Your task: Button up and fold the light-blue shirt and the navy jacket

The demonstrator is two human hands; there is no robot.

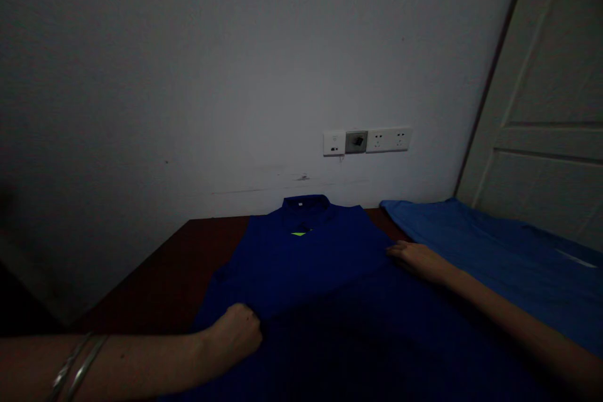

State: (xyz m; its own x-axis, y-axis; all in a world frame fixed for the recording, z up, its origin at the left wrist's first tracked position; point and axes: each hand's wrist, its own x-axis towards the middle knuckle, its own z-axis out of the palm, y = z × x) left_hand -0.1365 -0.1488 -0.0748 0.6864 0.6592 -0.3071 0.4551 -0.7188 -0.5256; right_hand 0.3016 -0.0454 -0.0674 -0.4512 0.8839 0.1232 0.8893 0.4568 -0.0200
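Observation:
A dark blue collared shirt [301, 264] lies spread on a dark brown table [169, 282], its collar toward the wall, with a small yellow-green tag at the neck. My left hand [235, 333] is closed in a fist, gripping the shirt's cloth at its left side. My right hand [417, 259] rests on the shirt's right edge near the shoulder, fingers curled onto the fabric. Silver bangles [78, 364] sit on my left forearm.
A lighter blue garment [509, 251] lies on the table to the right. A white wall stands right behind the table, with a row of power sockets [367, 141]. A white door [551, 113] is at the right.

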